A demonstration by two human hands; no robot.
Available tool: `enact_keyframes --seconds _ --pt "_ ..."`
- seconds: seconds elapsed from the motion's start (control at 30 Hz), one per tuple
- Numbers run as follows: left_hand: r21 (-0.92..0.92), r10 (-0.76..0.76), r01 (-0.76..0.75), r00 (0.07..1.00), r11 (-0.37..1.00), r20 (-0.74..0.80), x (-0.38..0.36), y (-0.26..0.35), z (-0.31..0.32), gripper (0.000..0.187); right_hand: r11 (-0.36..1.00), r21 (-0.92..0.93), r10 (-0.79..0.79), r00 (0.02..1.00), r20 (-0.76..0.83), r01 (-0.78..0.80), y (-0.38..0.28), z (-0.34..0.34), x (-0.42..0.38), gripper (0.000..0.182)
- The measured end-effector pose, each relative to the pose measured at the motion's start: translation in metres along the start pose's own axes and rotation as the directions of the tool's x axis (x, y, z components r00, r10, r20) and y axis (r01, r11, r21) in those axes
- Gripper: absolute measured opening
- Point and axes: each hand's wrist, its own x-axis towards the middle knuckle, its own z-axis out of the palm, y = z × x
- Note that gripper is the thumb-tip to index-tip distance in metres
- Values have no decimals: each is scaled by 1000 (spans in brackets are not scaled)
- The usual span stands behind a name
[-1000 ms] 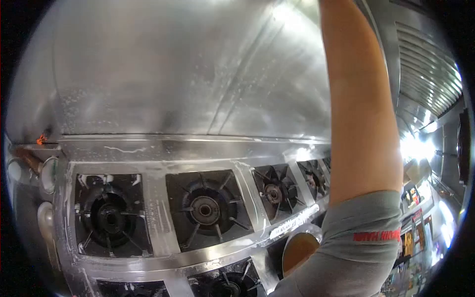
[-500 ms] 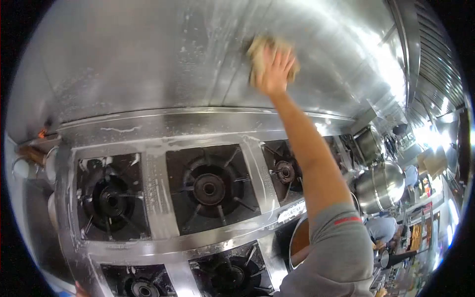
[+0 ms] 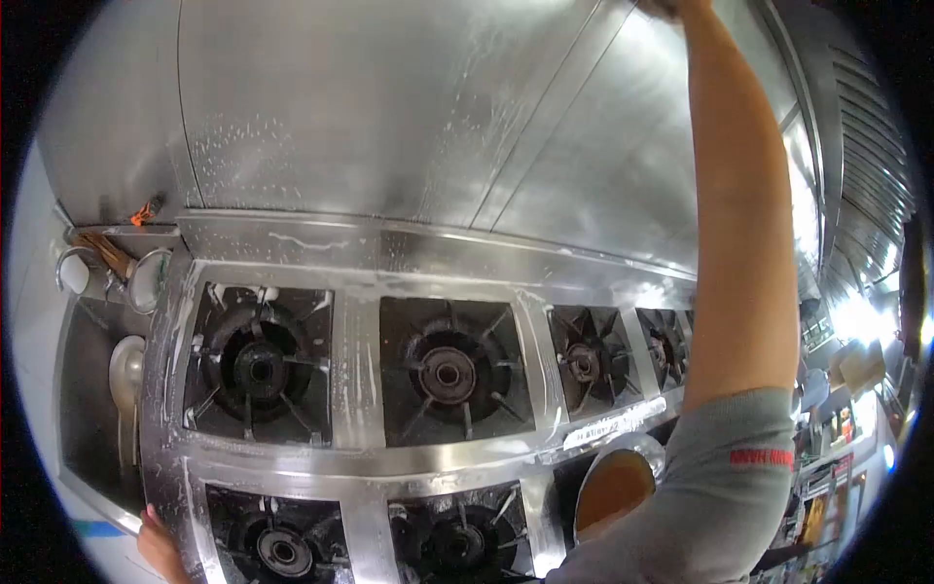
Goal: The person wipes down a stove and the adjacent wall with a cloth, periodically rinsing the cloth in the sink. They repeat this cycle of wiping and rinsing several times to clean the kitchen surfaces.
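My right arm reaches up across the steel wall panel [image 3: 341, 107]. At the top edge of the view, my right hand [image 3: 693, 6] is mostly cut off, against a brownish cloth [image 3: 660, 8] of which only a blurred bit shows. Wet streaks and soapy drops mark the wall. Low on the left, my left hand [image 3: 161, 547] rests at the front left edge of the steel stove top [image 3: 355, 360], its visible fingers stretched along the rim and only partly shown.
Several black burners [image 3: 448, 375] with raised grates fill the stove. A pot with brown contents [image 3: 615, 492] stands at the front right. A basin on the left holds a white ladle-like item [image 3: 126, 375]. A bamboo brush [image 3: 105, 253] lies behind it. Ridged hood panels [image 3: 866, 146] rise at right.
My right hand has moved up and right with the cloth, from mid-wall to the top edge of the view. The view has shifted, and more of my left hand shows.
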Motion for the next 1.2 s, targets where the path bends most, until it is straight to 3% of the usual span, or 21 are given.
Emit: enact_keyframes --seconds 0.03,0.1,0.13,0.17,0.2,0.23,0.27,0.3,0.33,0.4,0.43,0.53,0.63,0.7,0.83,0.87,0.9,0.97,1.0,1.1,1.2 --pt "-6 -5 5 1000 1000 -5 -1 -2 5 50 995 103 16 981 -193 4 20 29 39 73" --pt "-88 -8 6 1000 996 -23 1 -12 16 50 882 445 57 972 228 -156 -36 -23 -14 74" --pt "-133 -107 122 988 984 116 3 -5 6 51 901 423 219 942 -254 -95 -58 65 -12 69" --pt "-136 -105 120 988 983 117 6 -9 9 51 972 201 10 838 -546 120 -74 95 -65 65" --pt "-110 -24 26 999 994 21 3 -15 15 52 846 369 -138 825 -548 386 -89 141 -118 72" --pt "-79 55 -61 996 995 -76 0 -17 21 52 865 298 -298 891 -343 404 -105 146 -186 75" --pt "-79 44 -51 996 996 -80 0 -17 19 52 812 258 -508 852 -127 523 -114 153 -243 70" --pt "-184 -22 15 999 983 -37 0 -13 16 51 787 234 -606 647 462 570 -128 137 -280 65" --pt "-282 -78 80 997 956 18 1 -12 15 49 510 374 -859 480 177 775 -106 222 -336 59" --pt "-172 -29 21 999 985 -46 -1 -20 27 46 256 616 -960 271 72 745 -85 238 -366 56" --pt "-56 34 -40 994 998 -104 -3 -23 30 42 253 629 -966 231 117 735 -86 221 -352 56" --pt "-52 5 -11 995 999 -103 -1 -6 8 40 452 406 -886 350 303 794 -104 111 -217 57" --pt "23 -26 26 1000 999 14 -1 -7 9 41 693 73 -699 694 -173 717 -77 47 -60 55" --pt "22 -9 10 999 1000 -47 -1 -2 5 42 903 50 -391 866 -313 426 -73 4 11 56" --pt "7 -10 10 1000 1000 12 0 -12 14 42 982 148 -26 861 -508 117 -130 40 -2 65" --pt "0 4 -4 1000 1000 -14 0 -13 14 41 937 323 -38 959 -280 132 -152 49 -43 66" --pt "-14 12 -12 999 1000 -35 -3 -14 16 40 833 370 -171 829 -533 410 -173 104 -93 60" --pt "13 0 1 1000 1000 -25 -2 -16 20 39 749 182 -567 758 -322 637 -198 150 -205 62" --pt "45 -12 13 1000 999 -17 -2 -17 21 37 649 239 -752 657 59 722 -209 129 -257 61" --pt "-4 69 -69 993 998 -98 -4 4 -7 36 240 574 -966 251 61 783 -200 194 -347 58" --pt "-10 31 -33 991 999 -128 -5 4 -7 35 325 454 -946 279 167 830 -211 124 -274 54"
